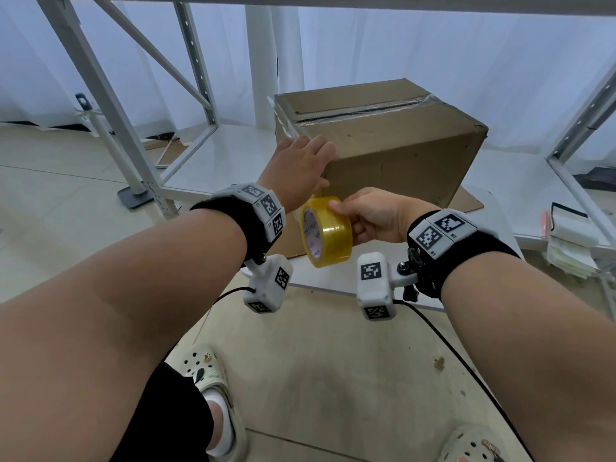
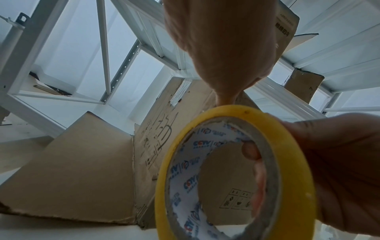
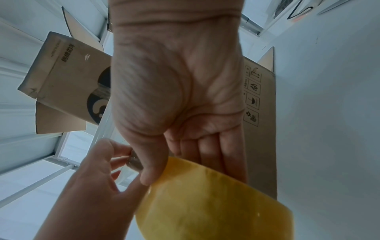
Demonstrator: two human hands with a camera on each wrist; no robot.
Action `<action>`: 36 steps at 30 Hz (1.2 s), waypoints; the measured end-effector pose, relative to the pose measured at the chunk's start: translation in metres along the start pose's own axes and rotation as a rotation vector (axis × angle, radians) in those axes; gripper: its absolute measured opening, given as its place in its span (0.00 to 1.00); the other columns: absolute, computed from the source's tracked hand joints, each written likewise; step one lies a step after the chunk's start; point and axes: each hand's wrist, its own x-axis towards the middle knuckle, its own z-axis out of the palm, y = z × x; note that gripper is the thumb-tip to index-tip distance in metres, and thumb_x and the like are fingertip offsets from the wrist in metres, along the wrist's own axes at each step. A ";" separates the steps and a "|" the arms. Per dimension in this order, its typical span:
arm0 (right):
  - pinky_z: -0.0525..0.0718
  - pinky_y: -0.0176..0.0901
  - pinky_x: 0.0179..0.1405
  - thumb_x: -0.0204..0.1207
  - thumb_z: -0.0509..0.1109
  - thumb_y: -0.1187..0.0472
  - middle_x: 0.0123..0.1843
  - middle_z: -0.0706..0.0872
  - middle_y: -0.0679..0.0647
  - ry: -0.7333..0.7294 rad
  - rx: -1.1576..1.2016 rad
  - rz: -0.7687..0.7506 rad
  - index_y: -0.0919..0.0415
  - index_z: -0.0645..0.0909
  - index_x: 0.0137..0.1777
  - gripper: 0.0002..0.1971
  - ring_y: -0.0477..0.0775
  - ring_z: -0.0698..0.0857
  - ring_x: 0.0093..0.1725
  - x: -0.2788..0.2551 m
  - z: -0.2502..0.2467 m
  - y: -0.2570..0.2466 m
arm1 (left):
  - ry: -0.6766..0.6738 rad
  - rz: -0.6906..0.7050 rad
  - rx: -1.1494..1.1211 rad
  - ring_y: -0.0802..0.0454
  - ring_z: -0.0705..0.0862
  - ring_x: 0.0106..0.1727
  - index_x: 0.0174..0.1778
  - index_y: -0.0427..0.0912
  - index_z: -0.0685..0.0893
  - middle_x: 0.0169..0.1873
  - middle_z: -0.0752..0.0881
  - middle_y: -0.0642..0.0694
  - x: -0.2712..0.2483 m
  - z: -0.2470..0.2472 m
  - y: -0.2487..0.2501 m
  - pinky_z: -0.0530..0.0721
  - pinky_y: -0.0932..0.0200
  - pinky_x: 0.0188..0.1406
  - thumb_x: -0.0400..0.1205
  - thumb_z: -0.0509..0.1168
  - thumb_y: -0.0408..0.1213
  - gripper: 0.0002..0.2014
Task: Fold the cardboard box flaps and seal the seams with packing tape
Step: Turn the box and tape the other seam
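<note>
A brown cardboard box (image 1: 400, 151) stands on a low white shelf board, its top flaps closed under a strip of clear tape along the seam. My left hand (image 1: 300, 165) lies with straight fingers against the box's near left corner, thumb pointing down toward the roll. Just in front of the box, my right hand (image 1: 370, 216) grips a yellow roll of packing tape (image 1: 328, 235), thumb on the outside and fingers through the core. The left wrist view looks through the roll (image 2: 287, 146) at the box's printed side (image 2: 148, 146). In the right wrist view the roll (image 3: 205, 203) fills the bottom.
White metal rack uprights (image 1: 110, 105) stand left and right of the box. Flat cardboard (image 1: 466, 201) lies under it. A stack of papers (image 1: 566, 248) sits at the right. Another printed box (image 3: 68, 78) is on the rack. A lamp base (image 1: 133, 195) is on the floor at the left.
</note>
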 end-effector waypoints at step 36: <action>0.86 0.52 0.49 0.82 0.65 0.51 0.53 0.87 0.63 0.075 -0.013 0.123 0.66 0.77 0.56 0.16 0.62 0.87 0.53 0.014 0.005 0.016 | -0.008 0.050 0.115 0.47 0.83 0.53 0.56 0.45 0.79 0.53 0.82 0.48 0.011 -0.010 -0.008 0.63 0.52 0.68 0.83 0.61 0.46 0.11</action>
